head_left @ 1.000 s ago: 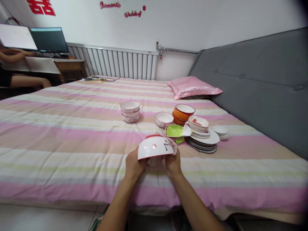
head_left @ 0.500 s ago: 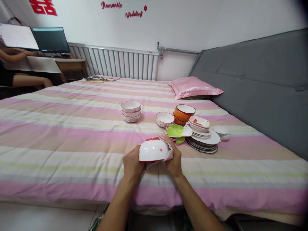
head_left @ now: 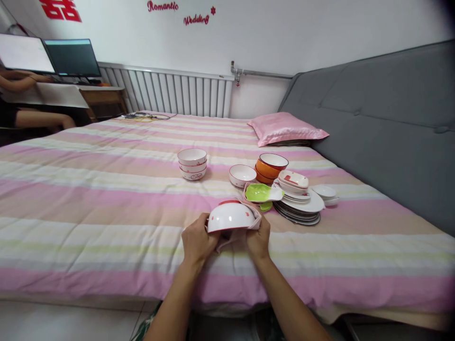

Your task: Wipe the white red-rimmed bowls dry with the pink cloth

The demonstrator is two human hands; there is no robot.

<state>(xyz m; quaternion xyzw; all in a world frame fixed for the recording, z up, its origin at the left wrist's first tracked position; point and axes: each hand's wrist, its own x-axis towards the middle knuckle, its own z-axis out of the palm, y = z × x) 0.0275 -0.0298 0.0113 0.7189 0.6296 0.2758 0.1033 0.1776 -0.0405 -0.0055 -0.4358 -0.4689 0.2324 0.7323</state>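
Note:
Upside down over the near part of the bed is a white bowl with a red rim and small red prints. My left hand grips its left edge. At the right edge, my right hand is closed on a pale pink cloth folded over the rim, part of it hanging below the bowl. Just beyond are a green and white spoon-shaped dish, a single white bowl and a stack of white bowls.
Orange bowls stand behind a pile of plates, with small white dishes to its right. A pink pillow lies by the grey headboard. Cables lie at the far edge; a person sits at a desk.
The bowl has tilted and shifted slightly up and right in my hands, its underside turned more away from me. The cloth has moved along its right rim with my right hand.

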